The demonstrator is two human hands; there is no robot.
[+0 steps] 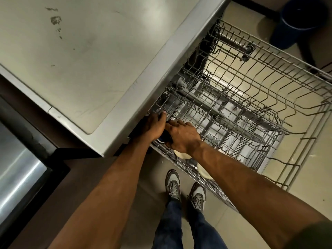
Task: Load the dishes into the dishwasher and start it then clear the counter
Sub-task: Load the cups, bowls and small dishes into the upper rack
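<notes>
The rack (pixel 251 97) stood pulled out right of the table (pixel 80 60); two bowls (pixel 181 154) lay in its near corner, a bucket (pixel 296 24) behind

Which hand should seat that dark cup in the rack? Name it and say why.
Right, probably. The right hand lies over the dark cup in the upper rack, fingers curled on it. The left hand only steadies its far side, against the counter edge.

Both arms reach forward and down, forearms bare. Left hand (pixel 155 125) back up, fingers curled downward, thumb extended forward. Right hand (pixel 183 138) just beside it, touching, back up, fingers curled down and leftward. Contents of either grip not discernible.
</notes>
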